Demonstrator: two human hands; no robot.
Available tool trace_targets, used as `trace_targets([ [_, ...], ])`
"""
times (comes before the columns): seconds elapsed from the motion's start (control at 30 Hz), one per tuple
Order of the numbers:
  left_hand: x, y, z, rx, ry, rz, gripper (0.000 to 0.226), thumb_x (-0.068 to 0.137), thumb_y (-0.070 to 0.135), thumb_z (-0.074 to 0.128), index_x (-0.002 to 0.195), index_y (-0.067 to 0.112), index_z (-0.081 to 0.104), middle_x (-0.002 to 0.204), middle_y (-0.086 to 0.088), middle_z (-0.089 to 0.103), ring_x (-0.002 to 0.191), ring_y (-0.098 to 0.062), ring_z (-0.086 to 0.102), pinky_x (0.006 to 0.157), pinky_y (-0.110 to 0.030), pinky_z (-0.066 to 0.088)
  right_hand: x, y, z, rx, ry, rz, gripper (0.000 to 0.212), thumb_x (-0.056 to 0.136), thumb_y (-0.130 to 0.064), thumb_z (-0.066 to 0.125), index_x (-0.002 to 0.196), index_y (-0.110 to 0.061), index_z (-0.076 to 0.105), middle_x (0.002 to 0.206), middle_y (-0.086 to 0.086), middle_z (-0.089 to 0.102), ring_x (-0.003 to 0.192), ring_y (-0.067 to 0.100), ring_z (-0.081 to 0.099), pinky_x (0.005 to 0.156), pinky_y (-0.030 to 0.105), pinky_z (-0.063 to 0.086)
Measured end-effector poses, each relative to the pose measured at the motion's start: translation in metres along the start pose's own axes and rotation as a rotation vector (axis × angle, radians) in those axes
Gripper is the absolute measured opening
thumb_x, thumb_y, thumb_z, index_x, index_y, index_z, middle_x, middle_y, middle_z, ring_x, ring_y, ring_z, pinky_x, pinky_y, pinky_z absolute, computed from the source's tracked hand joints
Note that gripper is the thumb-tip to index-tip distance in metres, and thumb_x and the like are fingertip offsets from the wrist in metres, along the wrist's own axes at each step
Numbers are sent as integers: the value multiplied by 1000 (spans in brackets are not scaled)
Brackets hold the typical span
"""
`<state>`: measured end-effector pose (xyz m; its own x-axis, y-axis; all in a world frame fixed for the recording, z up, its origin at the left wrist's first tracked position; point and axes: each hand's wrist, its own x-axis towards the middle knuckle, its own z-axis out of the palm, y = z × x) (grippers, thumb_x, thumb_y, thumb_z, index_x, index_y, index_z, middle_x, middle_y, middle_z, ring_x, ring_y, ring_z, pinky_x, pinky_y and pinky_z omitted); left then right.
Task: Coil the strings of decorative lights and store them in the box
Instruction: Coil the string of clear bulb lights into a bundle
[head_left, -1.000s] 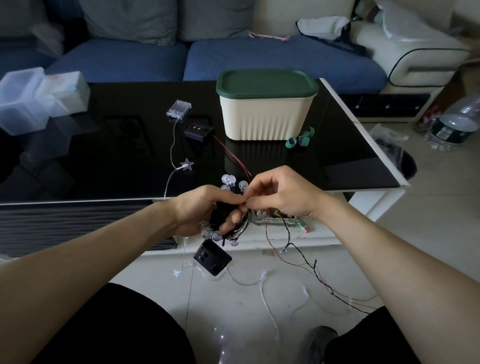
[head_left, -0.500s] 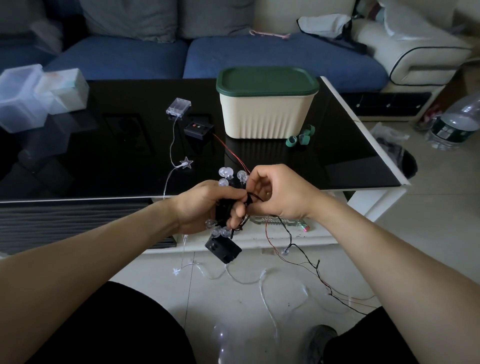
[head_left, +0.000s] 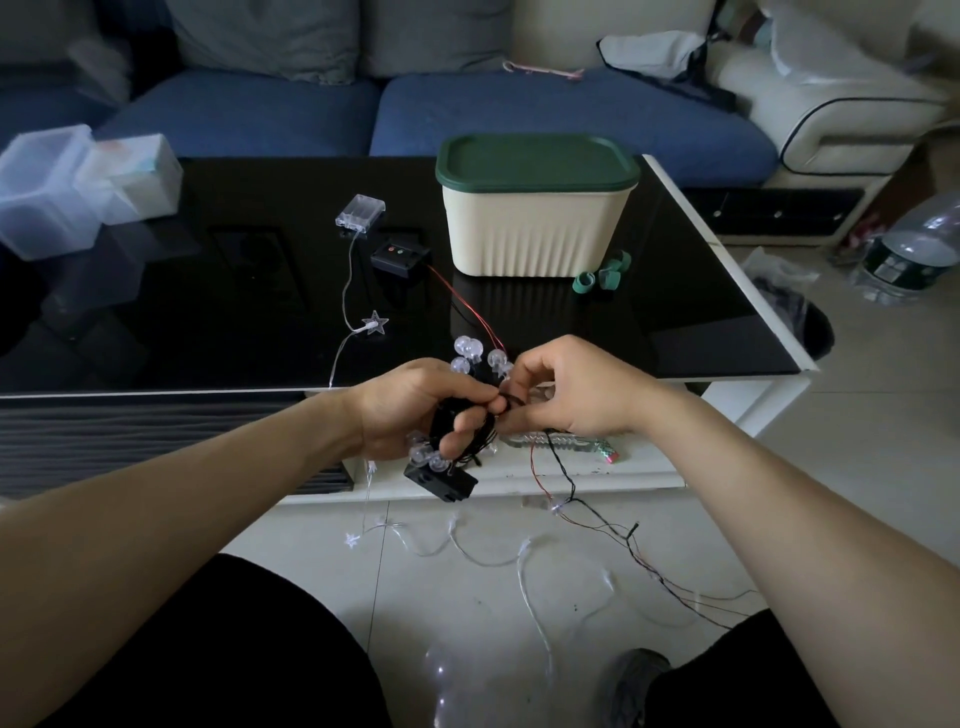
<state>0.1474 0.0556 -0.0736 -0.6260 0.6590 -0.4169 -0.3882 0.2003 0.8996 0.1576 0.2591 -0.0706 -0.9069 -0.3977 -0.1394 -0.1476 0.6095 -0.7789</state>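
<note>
My left hand (head_left: 415, 410) grips a coiled bundle of black-wired globe lights (head_left: 467, 358), in front of the table's near edge. Its black battery pack (head_left: 440, 480) hangs just below that hand. My right hand (head_left: 566, 392) pinches the black wire (head_left: 511, 400) at the bundle. The cream box with a green lid (head_left: 535, 208) stands closed on the black table (head_left: 208, 312). A clear star-light string (head_left: 375, 323) with a clear battery case (head_left: 360, 210) trails off the table to the floor. A black controller (head_left: 400, 256) with red and black wire lies near the box.
Green rolls (head_left: 602, 275) lie beside the box. Clear plastic containers (head_left: 78, 187) sit at the table's far left. Loose wires (head_left: 597, 525) spread over the tiled floor between my knees. A water bottle (head_left: 909, 254) lies at right, and a blue sofa (head_left: 467, 109) stands behind.
The hanging black battery pack has risen closer to my left hand. Both hands stay together at the bundle, and my right hand keeps working the wire round it.
</note>
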Motion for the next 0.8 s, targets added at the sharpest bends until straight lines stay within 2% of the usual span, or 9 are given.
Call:
trace_targets([
  [0.07,1,-2,-2,-29,-9,-52,32,93,15,49,65,11,63,49,-2,40,37,-15,39,42,-24,30,-1,-2,1,-44,-63,42,23,79,-26,85,81,-13,66,82,7,71,72,11,61,72,32,50],
  [0.13,2,-5,-6,-19,38,-92,28,94,14,47,68,9,59,49,-2,36,36,-15,36,39,-22,30,-3,-2,1,39,-159,130,23,88,-26,76,86,-12,58,83,4,73,71,21,72,63,33,55],
  [0.2,2,-6,-8,2,119,-95,27,94,13,46,69,8,55,49,-2,34,35,-14,33,38,-21,28,-5,-2,-2,89,-192,233,24,93,-29,70,90,-11,55,83,6,74,61,21,72,50,22,49],
  [0.23,2,-7,-8,-1,158,-87,26,94,13,45,70,8,54,49,-2,33,35,-14,32,38,-21,27,-6,-1,-6,54,-168,252,25,93,-33,70,92,-11,57,83,5,75,56,18,69,51,20,48],
  [0.3,2,-6,-11,-42,236,-63,25,95,14,45,72,8,53,50,-2,33,36,-15,31,39,-22,22,-7,2,-15,-28,-101,247,29,92,-41,69,93,-12,64,81,1,76,52,14,62,56,23,48],
  [0.4,3,-5,-18,-125,347,-12,24,95,18,46,73,10,52,52,-2,34,37,-16,32,42,-25,16,-10,9,-28,-71,-12,282,31,96,-41,63,90,-11,69,69,-3,70,57,12,61,63,26,51],
  [0.57,5,-10,-22,-190,458,-5,21,93,17,49,74,10,51,55,-3,39,40,-17,36,38,-22,29,-9,23,-31,-199,70,491,56,97,-49,59,79,3,71,67,9,65,65,20,59,82,37,54],
  [0.67,9,-10,-20,-264,501,-3,20,93,18,49,74,11,51,56,-2,41,42,-18,38,40,-23,32,-7,18,-21,-220,69,504,44,95,-45,62,74,-6,67,66,9,60,63,22,56,68,33,48],
  [0.8,10,-6,-16,-411,473,13,19,95,16,48,77,10,53,58,-1,46,47,-15,45,44,-22,40,-5,-1,-4,-233,86,351,32,89,-41,71,71,-15,68,62,-1,59,57,13,53,54,25,38],
])
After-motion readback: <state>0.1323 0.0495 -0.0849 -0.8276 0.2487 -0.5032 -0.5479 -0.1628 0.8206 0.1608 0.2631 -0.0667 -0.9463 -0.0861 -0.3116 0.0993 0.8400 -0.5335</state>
